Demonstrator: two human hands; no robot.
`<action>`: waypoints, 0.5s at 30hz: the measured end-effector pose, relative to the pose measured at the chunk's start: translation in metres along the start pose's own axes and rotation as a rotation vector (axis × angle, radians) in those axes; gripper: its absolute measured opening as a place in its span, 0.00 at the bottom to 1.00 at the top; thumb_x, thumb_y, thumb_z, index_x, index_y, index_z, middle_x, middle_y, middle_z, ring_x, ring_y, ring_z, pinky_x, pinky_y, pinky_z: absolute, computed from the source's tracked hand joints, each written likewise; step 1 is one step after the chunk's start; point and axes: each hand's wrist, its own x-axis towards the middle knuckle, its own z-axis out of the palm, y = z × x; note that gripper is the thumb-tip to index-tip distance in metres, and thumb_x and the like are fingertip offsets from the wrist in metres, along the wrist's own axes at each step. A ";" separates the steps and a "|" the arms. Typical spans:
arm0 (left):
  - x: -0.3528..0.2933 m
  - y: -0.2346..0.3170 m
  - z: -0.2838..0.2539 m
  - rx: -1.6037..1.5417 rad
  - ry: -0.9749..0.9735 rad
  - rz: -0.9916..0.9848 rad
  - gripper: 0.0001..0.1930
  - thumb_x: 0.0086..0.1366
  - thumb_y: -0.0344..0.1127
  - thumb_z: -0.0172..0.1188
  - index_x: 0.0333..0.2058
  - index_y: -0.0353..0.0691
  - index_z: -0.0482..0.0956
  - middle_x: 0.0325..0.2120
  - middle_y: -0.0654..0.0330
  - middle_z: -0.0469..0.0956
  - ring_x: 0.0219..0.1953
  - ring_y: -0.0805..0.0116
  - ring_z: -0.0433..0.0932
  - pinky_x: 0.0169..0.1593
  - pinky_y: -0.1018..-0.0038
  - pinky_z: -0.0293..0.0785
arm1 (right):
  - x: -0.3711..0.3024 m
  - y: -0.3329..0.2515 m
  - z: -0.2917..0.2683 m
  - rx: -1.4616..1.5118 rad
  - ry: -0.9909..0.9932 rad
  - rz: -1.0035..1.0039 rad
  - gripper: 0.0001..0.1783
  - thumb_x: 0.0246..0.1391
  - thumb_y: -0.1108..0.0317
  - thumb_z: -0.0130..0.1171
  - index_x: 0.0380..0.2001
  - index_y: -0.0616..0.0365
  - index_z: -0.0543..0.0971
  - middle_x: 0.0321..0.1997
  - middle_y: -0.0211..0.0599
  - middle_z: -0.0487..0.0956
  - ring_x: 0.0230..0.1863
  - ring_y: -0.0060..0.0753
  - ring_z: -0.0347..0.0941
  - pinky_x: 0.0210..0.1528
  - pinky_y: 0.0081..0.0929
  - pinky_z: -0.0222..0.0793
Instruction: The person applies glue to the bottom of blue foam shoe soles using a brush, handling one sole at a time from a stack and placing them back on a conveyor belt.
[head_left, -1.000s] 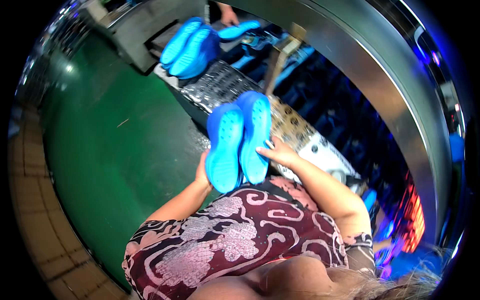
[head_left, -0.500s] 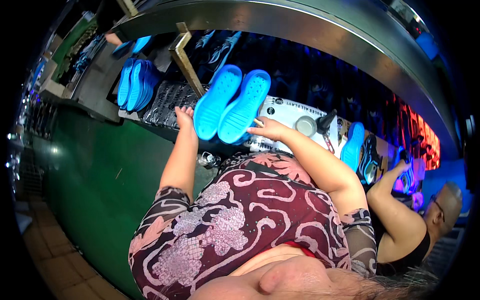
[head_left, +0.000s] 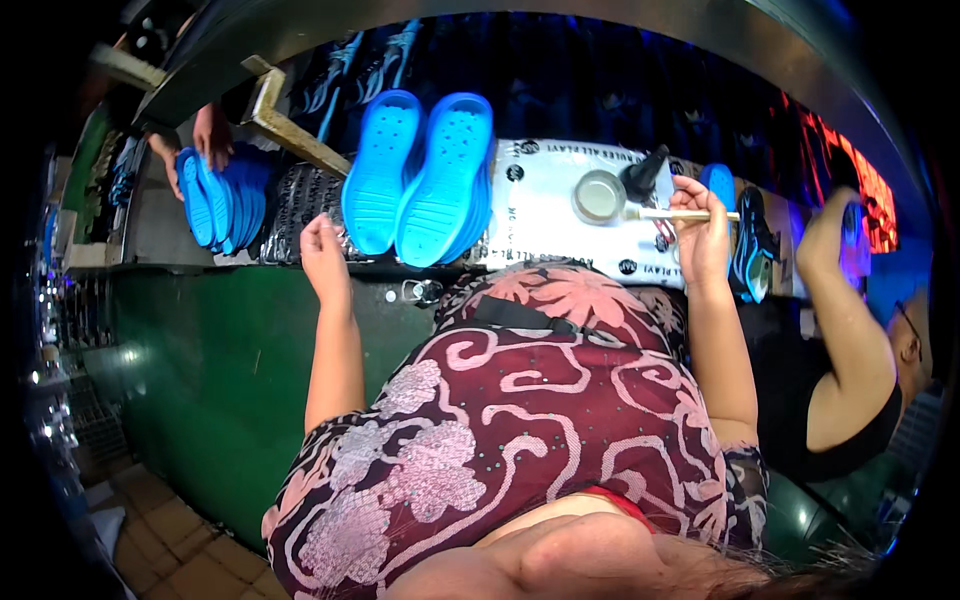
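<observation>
My right hand (head_left: 703, 240) is closed on a brush (head_left: 690, 214) with a light wooden handle, its tip pointing left toward a round grey cup (head_left: 600, 196). The cup stands on a white printed sheet (head_left: 540, 225), beside a dark cone-shaped thing (head_left: 646, 174). Left of the sheet, two stacks of bright blue shoe soles (head_left: 448, 180) lie side by side, toes pointing away from me. Next to the left stack hovers my left hand (head_left: 325, 245), its fingers loosely bent and nothing visible in them. It is apart from the soles.
Another person's hands (head_left: 212, 140) touch more blue soles (head_left: 222, 205) at the far left. On the right sits a co-worker (head_left: 850, 360), near a dark shoe (head_left: 755, 250). A bent metal bracket (head_left: 285, 125) reaches down behind the soles, and shoes line the dark area beyond.
Both hands have drawn away from the blue soles, which now rest farther left in view. My right hand has moved right with the brush. Another person's hands have come onto the far-left soles.
</observation>
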 end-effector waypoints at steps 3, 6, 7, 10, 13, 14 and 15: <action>-0.041 0.055 0.024 0.635 -0.461 0.123 0.23 0.60 0.42 0.61 0.50 0.33 0.71 0.29 0.57 0.75 0.28 0.76 0.72 0.33 0.78 0.70 | -0.007 0.019 -0.035 0.054 -0.103 0.143 0.34 0.65 0.44 0.30 0.41 0.66 0.75 0.27 0.31 0.73 0.30 0.24 0.67 0.40 0.22 0.65; -0.042 0.023 0.043 0.860 -0.396 0.612 0.27 0.58 0.41 0.63 0.52 0.32 0.70 0.25 0.58 0.74 0.24 0.74 0.70 0.30 0.77 0.68 | -0.010 0.027 -0.032 -0.014 -0.084 0.159 0.35 0.65 0.41 0.34 0.39 0.66 0.76 0.28 0.35 0.75 0.32 0.24 0.69 0.40 0.21 0.65; -0.040 0.019 0.047 0.832 -0.371 0.579 0.26 0.57 0.39 0.64 0.51 0.31 0.70 0.26 0.59 0.76 0.25 0.74 0.72 0.31 0.78 0.69 | -0.010 0.026 -0.026 -0.019 -0.056 0.149 0.32 0.64 0.44 0.38 0.39 0.66 0.76 0.28 0.35 0.76 0.32 0.24 0.69 0.40 0.21 0.65; -0.029 0.038 0.047 0.685 -0.504 0.097 0.23 0.59 0.37 0.63 0.48 0.30 0.71 0.30 0.59 0.78 0.29 0.77 0.74 0.34 0.78 0.71 | -0.004 0.028 -0.022 -0.112 -0.020 0.097 0.20 0.64 0.55 0.46 0.38 0.64 0.76 0.28 0.33 0.75 0.32 0.24 0.70 0.40 0.23 0.64; -0.032 0.066 0.043 -0.049 -0.679 -0.241 0.14 0.62 0.32 0.55 0.45 0.33 0.70 0.34 0.59 0.77 0.34 0.76 0.76 0.39 0.79 0.73 | -0.001 0.028 -0.014 -0.258 -0.036 0.022 0.17 0.61 0.57 0.51 0.35 0.63 0.77 0.26 0.32 0.75 0.31 0.21 0.69 0.39 0.20 0.62; -0.039 0.086 0.043 -0.156 -0.663 -0.300 0.14 0.62 0.32 0.54 0.45 0.33 0.70 0.35 0.59 0.77 0.34 0.75 0.76 0.40 0.79 0.73 | 0.000 0.029 -0.013 -0.317 -0.049 -0.009 0.17 0.61 0.57 0.52 0.35 0.63 0.78 0.26 0.31 0.75 0.31 0.20 0.68 0.39 0.19 0.62; -0.044 0.102 0.049 -0.264 -0.615 -0.352 0.16 0.62 0.33 0.53 0.48 0.33 0.69 0.39 0.56 0.77 0.38 0.71 0.77 0.44 0.76 0.74 | 0.001 0.032 -0.014 -0.337 -0.046 -0.024 0.18 0.60 0.56 0.53 0.33 0.63 0.78 0.25 0.30 0.74 0.30 0.19 0.68 0.38 0.18 0.62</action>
